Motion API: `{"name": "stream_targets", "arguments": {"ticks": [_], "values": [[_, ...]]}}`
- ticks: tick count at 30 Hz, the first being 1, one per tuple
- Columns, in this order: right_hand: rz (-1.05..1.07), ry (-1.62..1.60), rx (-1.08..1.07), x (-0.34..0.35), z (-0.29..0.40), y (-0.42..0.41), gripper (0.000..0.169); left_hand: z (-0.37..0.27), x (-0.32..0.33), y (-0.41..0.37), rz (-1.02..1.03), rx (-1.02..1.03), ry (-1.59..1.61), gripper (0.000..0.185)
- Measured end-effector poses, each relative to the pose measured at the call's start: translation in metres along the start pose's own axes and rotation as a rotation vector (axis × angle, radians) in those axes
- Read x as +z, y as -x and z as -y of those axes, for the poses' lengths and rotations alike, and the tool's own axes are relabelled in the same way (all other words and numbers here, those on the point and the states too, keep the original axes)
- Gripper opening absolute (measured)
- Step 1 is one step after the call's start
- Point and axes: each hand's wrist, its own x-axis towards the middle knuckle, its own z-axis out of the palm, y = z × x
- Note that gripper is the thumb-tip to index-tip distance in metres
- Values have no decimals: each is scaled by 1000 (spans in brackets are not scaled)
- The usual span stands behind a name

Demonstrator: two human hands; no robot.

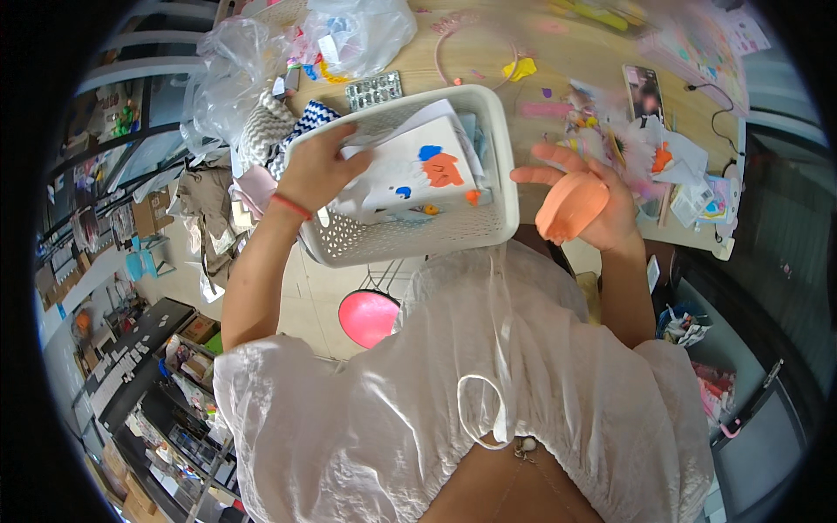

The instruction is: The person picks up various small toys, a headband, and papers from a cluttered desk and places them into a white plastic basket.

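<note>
A white perforated plastic basket (pixel 418 238) stands at the near edge of the table before me. Inside lie white sheets (pixel 392 170) with orange and blue paint or clay on them, and a few small items beneath. My left hand (pixel 327 167) is over the basket's left rim, thumb and fingers apart, with its fingertips near the sheets; whether it touches them I cannot tell. To the right of the basket my right hand (pixel 588 196) holds a small orange open container (pixel 572 206) between thumb and palm, with two fingers stretched out towards the basket.
Clear plastic bags (pixel 366 39), a knitted grey-and-white cloth (pixel 265 127) and a blister-like pack (pixel 374 90) lie beyond and left of the basket. At the right are a phone (pixel 643 95), a cable (pixel 716 118), a pink box (pixel 700 55) and craft bits. A pink round seat (pixel 368 318) stands below.
</note>
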Motion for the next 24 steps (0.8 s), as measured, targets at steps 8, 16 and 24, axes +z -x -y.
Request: {"name": "stream_targets", "arguments": {"ticks": [8,16,24], "values": [[70,745,-35,51,2,-54,49,-17,-9,-11,299,177,883,34],[-240,894,127,60,-10,-84,43,17,9,2,-14,9,206,38],[-421,666,274,38,-30,-137,52,16,35,-9,-307,275,4,39]]}}
